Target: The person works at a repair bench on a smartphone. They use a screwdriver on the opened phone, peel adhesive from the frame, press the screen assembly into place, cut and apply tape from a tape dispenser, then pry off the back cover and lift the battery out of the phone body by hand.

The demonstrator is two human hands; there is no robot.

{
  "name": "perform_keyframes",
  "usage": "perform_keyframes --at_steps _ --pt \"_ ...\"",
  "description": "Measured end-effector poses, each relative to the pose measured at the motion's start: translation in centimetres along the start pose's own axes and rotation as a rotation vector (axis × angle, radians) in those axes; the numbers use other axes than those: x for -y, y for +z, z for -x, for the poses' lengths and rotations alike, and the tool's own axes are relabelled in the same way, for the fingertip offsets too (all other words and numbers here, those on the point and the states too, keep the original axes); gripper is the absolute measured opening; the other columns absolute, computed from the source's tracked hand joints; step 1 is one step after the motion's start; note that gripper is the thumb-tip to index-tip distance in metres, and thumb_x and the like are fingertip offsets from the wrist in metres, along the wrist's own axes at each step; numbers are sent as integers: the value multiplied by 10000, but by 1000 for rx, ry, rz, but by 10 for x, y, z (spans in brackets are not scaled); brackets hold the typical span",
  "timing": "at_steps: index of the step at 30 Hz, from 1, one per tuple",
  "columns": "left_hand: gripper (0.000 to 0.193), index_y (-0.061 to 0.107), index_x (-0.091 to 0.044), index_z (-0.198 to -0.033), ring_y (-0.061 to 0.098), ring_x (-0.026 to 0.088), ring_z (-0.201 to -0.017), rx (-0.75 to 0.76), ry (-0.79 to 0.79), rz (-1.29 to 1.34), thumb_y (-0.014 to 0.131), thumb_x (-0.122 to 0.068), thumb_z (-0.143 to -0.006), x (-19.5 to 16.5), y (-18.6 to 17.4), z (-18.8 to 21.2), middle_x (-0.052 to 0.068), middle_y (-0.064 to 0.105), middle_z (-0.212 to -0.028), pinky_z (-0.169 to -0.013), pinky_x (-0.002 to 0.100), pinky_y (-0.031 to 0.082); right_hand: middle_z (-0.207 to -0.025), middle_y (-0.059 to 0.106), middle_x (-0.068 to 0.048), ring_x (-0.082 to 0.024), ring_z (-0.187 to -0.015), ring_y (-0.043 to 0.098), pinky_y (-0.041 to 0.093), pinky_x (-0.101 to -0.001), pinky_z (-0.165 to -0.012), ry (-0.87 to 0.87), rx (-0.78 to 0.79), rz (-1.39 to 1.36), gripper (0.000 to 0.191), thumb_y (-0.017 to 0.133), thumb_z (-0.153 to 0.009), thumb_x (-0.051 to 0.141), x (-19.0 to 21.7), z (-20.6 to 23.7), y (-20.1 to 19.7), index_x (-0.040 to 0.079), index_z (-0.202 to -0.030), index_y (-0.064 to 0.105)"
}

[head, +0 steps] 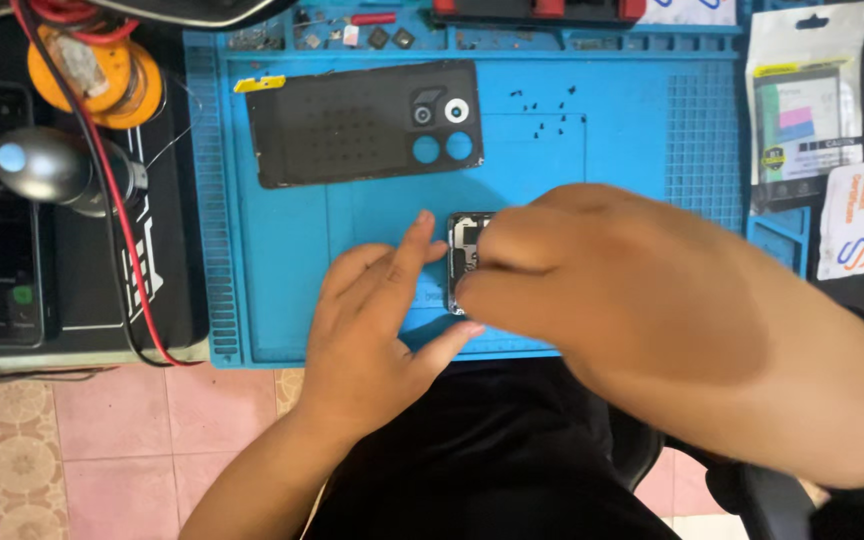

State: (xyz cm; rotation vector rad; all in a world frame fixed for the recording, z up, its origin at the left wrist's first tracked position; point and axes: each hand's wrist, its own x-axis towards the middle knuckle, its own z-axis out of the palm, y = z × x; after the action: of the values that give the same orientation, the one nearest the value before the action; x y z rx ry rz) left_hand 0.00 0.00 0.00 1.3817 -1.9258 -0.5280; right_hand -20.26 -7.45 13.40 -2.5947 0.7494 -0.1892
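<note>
even bright light, soft shadows; right hand [642,310] motion-blurred.

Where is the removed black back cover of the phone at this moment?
In the head view, the black back cover lies flat on the upper left part of the blue repair mat, above the left hand and left of the small black screws.

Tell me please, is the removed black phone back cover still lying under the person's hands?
No, the black phone back cover lies apart near the far edge of the blue silicone work mat, beyond both hands.
</note>
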Motion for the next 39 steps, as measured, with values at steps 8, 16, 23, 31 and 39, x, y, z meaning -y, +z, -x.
perform_keyframes --at_steps 8,16,23,31,39 --pt "349 730 -60 -1158 614 281 -1066 -43 33 79 851 -193 -858 -10 -8 -12 62 726 -1151 -946 384 501 -953 732 19 -144 -805 705 527 -280 -628 309 -154 -171 157 801 -830 178 -38 44 -7 136 -974 756" --pt "94 757 -67 -973 566 315 -973 -55 219 -29 810 -118 -914 -21 6 -57 64 696 -969 -912 440 467 -1054 686 -92 -160 -959 694 576 -265 -805 570 -491 -449 205 737 -878 25 -57 103 14 -25 -1059 655" --pt "54 796 -128 -894 570 340 -959 -143 296 -228 810 -117 -843 0 43 -135 69 684 -866 -907 458 469 -1014 717 -132 -135 -916 703 578 -257 -817 786 -626 -503 237 750 -903 47 -68 128 27 -33 -1105 655" --pt "245 738 -85 -1163 597 301 -1000 4 121 -110 824 -130 -938 -3 -1 -86 65 703 -956 -940 440 472 -1025 706 -177 -209 -923 712 577 -316 -798 612 -483 -50 227 778 -908 60 -53 115 4 -59 -1073 679" --pt "980 348 -3 -1547 592 298 -1147 66 -1 34 890 -263 -774 -14 -4 0 77 707 -1152 -1020 421 456 -815 673 -50 -246 -712 672 529 -360 -599 185 -235 73 145 828 -796 154 -18 59 22 85 -898 751"
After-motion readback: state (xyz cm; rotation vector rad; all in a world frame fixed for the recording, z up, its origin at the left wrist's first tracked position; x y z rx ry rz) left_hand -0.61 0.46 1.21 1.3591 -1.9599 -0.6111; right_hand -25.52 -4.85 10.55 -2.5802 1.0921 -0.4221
